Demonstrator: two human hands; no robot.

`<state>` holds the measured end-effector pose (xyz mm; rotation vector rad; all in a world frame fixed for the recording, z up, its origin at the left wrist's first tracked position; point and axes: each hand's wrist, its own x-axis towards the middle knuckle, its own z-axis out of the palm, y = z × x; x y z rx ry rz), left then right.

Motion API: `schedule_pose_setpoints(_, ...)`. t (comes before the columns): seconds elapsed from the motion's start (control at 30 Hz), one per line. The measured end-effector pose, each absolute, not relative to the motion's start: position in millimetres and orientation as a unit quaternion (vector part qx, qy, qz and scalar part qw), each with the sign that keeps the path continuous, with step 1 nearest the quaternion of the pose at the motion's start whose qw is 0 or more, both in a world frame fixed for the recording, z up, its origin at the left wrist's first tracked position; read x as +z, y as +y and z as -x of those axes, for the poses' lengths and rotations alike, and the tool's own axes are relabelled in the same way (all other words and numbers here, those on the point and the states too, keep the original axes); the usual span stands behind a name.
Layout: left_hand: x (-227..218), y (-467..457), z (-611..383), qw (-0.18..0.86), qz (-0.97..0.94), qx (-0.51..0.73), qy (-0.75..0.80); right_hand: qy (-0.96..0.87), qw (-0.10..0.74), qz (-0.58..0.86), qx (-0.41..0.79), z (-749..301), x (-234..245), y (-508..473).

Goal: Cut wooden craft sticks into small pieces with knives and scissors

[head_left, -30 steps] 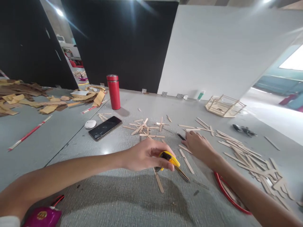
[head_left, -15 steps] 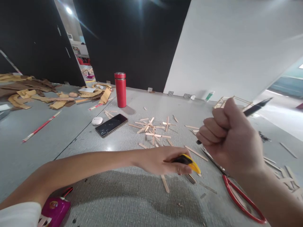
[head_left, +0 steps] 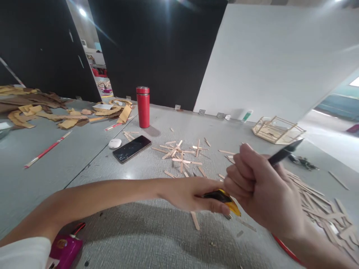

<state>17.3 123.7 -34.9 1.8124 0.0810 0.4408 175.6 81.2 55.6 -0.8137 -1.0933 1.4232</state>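
Note:
My left hand (head_left: 193, 194) rests on the grey table (head_left: 146, 231), fingers closed round a yellow utility knife (head_left: 228, 200) whose tip points right. A wooden stick (head_left: 195, 220) lies under that hand. My right hand (head_left: 259, 188) is a fist held just above and right of the knife, gripping a black pen (head_left: 284, 152) that sticks up to the right. Both hands almost touch.
Loose wooden sticks (head_left: 181, 153) lie scattered mid-table, and a bigger pile (head_left: 316, 201) at right. A phone (head_left: 131, 148), white earbud case (head_left: 114, 143), red flask (head_left: 143, 107), stick frame (head_left: 276, 130), pink glue gun (head_left: 64, 248), red loop (head_left: 286, 250) and cardboard scraps (head_left: 42, 108) are around.
My right hand took the pen off the table, lifted it in a fist, then dropped down and left toward the knife. My left hand with the knife barely shifted.

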Motion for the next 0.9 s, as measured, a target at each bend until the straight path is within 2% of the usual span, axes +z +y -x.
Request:
schedule_pose_setpoints(0.1, -34, 123, -17, 0.591, -0.783, 0.193, 0.039, -0.444, 0.592, 0.325, 0.589, -172, 56, 79)
schedule_pose_setpoints(0.23, -34, 124, -16, 0.585, -0.788, 0.189, 0.036, -0.478, 0.544, 0.334, 0.604, -171, 58, 75)
schedule_pose_setpoints(0.33, -36, 125, -16, 0.586, -0.787, 0.189, 0.038, -0.473, 0.575, 0.324, 0.583, -171, 59, 72)
schedule_pose_setpoints(0.43, -36, 124, -16, 0.584, -0.789, 0.189, 0.029, -0.504, 0.501, 0.333, 0.620, -169, 59, 69)
schedule_pose_setpoints(0.53, -35, 123, -17, 0.587, -0.785, 0.194, 0.033, -0.484, 0.555, 0.322, 0.595, -169, 58, 68)
schedule_pose_setpoints(0.63, -35, 123, -17, 0.593, -0.780, 0.196, 0.032, -0.512, 0.509, 0.327, 0.610, -171, 58, 67)
schedule_pose_setpoints(0.73, -37, 123, -17, 0.599, -0.775, 0.196, 0.036, -0.492, 0.575, 0.305, 0.578, -172, 58, 66)
schedule_pose_setpoints(0.83, -39, 123, -18, 0.601, -0.774, 0.195, 0.035, -0.515, 0.521, 0.314, 0.604, -171, 60, 66)
schedule_pose_setpoints(0.9, -40, 122, -18, 0.603, -0.772, 0.198, 0.037, -0.493, 0.571, 0.313, 0.577, -170, 61, 67)
